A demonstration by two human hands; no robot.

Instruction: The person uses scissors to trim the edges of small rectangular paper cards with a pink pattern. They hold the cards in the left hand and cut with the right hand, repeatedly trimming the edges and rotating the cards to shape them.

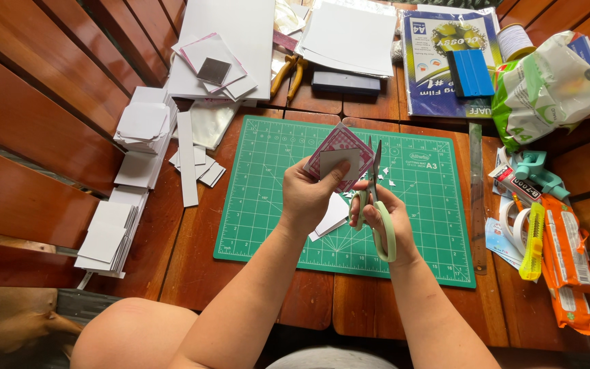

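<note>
Green mat: a cutting mat point(268, 205) lies on the wooden slat table point(56, 102), under both hands.
Left hand: the left hand point(306, 198) pinches a pink patterned card with a white square on it point(339, 158), held up above the mat.
Right hand: the right hand point(380, 219) is closed through the handles of pale green scissors point(379, 205), blades pointing up at the card's right edge.
Scraps: small white paper snips point(389, 182) lie on the mat just beside the blades.
Left side: stacks of white squares point(141, 123).
Right side: a metal ruler point(476, 198) lies along the mat's edge.
</note>
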